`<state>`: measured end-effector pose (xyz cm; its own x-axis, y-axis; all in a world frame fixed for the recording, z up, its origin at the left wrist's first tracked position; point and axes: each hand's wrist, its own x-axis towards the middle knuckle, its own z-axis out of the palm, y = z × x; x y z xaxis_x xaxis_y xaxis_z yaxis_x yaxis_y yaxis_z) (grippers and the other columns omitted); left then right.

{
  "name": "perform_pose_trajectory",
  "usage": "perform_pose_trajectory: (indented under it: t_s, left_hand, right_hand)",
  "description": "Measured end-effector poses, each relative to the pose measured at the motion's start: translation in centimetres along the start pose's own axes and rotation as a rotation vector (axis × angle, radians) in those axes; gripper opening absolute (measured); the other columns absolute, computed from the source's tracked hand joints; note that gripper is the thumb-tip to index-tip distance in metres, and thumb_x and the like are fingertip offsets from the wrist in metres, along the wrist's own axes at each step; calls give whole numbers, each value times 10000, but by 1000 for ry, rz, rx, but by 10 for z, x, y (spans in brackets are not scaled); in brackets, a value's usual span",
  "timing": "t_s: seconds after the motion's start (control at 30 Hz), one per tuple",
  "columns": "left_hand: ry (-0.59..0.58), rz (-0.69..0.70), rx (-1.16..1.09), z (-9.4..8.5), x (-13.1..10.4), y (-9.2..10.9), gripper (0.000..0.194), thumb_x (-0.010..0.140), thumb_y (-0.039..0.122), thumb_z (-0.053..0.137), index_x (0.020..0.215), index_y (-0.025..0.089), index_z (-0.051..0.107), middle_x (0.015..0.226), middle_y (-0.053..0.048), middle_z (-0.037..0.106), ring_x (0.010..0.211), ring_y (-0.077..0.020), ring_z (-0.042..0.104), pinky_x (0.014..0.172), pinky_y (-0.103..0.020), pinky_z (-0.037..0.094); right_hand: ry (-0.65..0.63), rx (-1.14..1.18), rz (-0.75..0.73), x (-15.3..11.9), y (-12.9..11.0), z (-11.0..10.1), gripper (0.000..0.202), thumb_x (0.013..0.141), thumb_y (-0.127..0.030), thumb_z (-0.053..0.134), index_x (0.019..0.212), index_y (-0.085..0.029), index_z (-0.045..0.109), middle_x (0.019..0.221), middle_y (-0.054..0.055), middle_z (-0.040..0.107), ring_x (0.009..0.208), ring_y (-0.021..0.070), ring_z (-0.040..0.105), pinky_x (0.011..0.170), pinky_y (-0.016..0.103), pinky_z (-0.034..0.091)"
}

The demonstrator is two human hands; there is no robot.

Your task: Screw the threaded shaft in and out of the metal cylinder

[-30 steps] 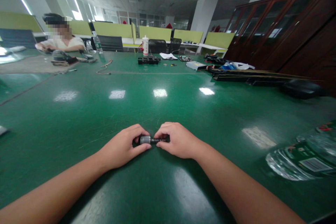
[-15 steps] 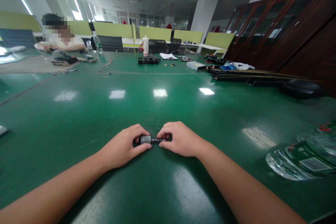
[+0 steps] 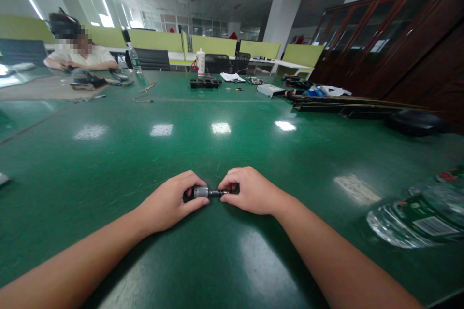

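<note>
A small grey metal cylinder (image 3: 201,192) lies sideways just above the green table (image 3: 181,154), pinched between the thumb and fingers of my left hand (image 3: 174,200). From its right end a thin dark shaft (image 3: 214,193) extends towards my right hand (image 3: 250,190), whose thumb and fingertips close on the shaft's far end. Whether the cylinder and shaft are one piece or two cannot be made out. The left end of the cylinder is partly hidden by my left fingers.
A large clear bottle (image 3: 416,217) with a green label lies at the right. Further back are a black part (image 3: 205,83), a white bottle (image 3: 200,63), a cord (image 3: 145,94) and dark panels (image 3: 337,105). A person (image 3: 83,53) sits at the far left.
My right hand has shifted very slightly to the right, showing a little more of the shaft. The seated person's head and upper body have moved left. My left hand has stayed in place.
</note>
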<state>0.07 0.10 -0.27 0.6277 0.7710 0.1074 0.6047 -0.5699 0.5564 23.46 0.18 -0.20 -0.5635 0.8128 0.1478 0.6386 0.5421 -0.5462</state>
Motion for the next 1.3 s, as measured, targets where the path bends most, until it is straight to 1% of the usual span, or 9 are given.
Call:
perform_pose_trajectory:
  t_s: [0.4,0.73,0.93,1.07,1.3]
  left_hand:
    - [-6,-10,4,-1,0,1,204,890,357,606,1009,196,646,884,-22,616,760,-167,567,690,-279,443]
    - [-8,-15,4,-1,0,1,217,892,368,597,1016,196,643,892,-29,621,762,-173,570,689,-278,448]
    - [-9,-15,4,-2,-1,1,223,893,380,592,1014,200,643,892,-31,625,758,-174,573,687,-280,451]
    - [-1,-14,3,-3,-2,2,227,889,388,591,997,197,646,890,-31,628,758,-175,577,692,-284,457]
    - [-8,-11,6,-3,-2,2,226,897,384,588,1009,196,643,898,-32,626,765,-175,575,699,-287,454]
  right_hand:
    - [-12,6,38,-1,1,-3,113,743,-175,718,851,-179,750,742,6,646,668,112,556,626,230,397]
    - [-25,41,69,-3,5,-6,112,745,-179,718,854,-178,746,759,8,663,674,112,575,622,225,412]
    - [-42,4,74,-5,6,-12,111,747,-182,716,851,-185,752,783,14,679,697,122,591,644,236,418]
    - [-65,-20,106,-7,9,-17,106,733,-182,724,835,-188,753,783,16,683,696,127,595,633,238,414]
    - [-46,14,130,-8,12,-17,98,733,-193,726,829,-185,746,777,12,675,680,124,597,606,230,418]
